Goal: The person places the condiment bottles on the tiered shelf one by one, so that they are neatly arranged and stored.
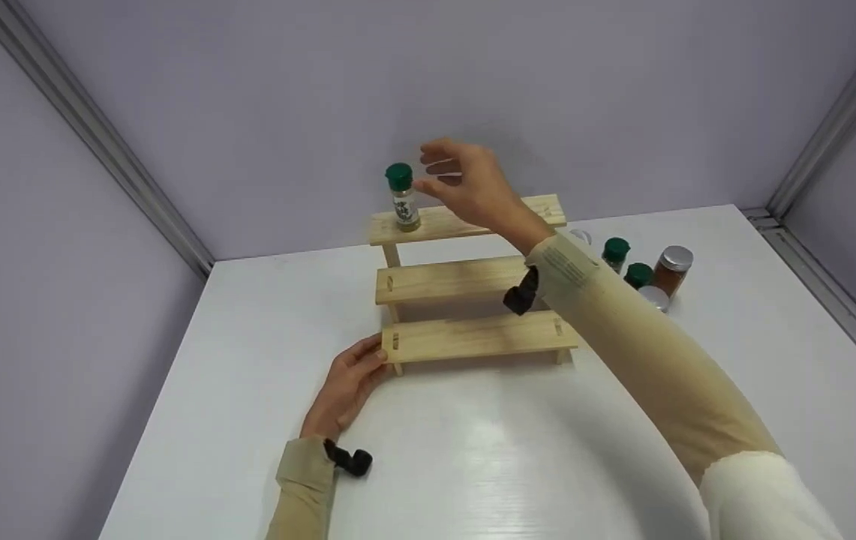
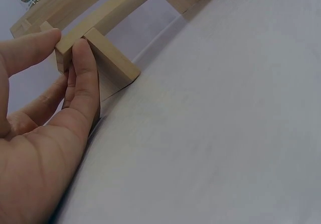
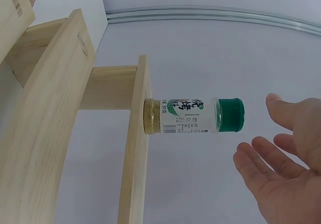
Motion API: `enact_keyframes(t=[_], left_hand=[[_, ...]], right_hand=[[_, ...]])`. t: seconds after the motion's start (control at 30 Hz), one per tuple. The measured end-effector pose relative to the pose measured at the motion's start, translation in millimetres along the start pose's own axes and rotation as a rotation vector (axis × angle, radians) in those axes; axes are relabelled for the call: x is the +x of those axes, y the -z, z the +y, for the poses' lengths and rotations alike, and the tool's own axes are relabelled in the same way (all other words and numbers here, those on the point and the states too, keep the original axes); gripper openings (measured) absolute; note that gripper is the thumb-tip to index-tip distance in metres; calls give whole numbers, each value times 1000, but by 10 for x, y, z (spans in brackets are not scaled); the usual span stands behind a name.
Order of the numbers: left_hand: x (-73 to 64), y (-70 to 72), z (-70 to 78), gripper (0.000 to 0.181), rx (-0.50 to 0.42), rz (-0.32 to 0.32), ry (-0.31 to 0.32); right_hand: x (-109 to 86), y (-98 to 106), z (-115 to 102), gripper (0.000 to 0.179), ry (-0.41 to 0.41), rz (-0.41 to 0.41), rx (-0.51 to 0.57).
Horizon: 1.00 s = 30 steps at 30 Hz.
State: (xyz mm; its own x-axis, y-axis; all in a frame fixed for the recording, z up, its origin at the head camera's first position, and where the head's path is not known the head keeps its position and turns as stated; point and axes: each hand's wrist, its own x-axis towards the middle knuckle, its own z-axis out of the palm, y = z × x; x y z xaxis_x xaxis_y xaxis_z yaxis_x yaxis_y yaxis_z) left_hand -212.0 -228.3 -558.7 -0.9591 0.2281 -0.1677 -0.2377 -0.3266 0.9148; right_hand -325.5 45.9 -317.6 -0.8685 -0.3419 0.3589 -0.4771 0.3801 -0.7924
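Note:
A three-tier wooden spice rack (image 1: 473,339) stands on the white table. On the left end of its top tier, a spice jar (image 1: 405,204) with a green cap and a printed label sits upright. My right hand (image 1: 474,184) is just right of the jar's cap, fingers apart and holding nothing; the right wrist view shows a gap between the fingertips and the green cap (image 3: 231,115). With thumb and fingers, my left hand (image 1: 349,384) pinches the left end of the lowest tier. The left wrist view shows the thumb above the board (image 2: 108,14) and a finger beneath it.
Right of the rack, partly hidden behind my right sleeve, stand several jars: some with green caps (image 1: 617,247), others with silver lids, one holding reddish-brown contents (image 1: 669,279). A pale wall (image 1: 322,112) rises close behind the rack. Metal rails run along the enclosure's corners.

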Motion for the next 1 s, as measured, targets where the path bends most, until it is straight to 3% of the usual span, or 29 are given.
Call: enact_keyframes(t=[0.23, 0.5, 0.7, 1.0], left_hand=[[61, 10, -5, 56, 6, 3, -7], [19, 29, -7, 59, 15, -4, -13], [11, 28, 11, 57, -5, 15, -11], [13, 20, -23, 55, 3, 5, -18]], right_hand=[[-212, 212, 2, 50, 47, -9, -44], [-575, 543, 48, 49, 137, -62, -179], [-858, 815, 191, 46, 180, -59, -213], [-1337, 1136, 526, 43, 124, -33, -262]])
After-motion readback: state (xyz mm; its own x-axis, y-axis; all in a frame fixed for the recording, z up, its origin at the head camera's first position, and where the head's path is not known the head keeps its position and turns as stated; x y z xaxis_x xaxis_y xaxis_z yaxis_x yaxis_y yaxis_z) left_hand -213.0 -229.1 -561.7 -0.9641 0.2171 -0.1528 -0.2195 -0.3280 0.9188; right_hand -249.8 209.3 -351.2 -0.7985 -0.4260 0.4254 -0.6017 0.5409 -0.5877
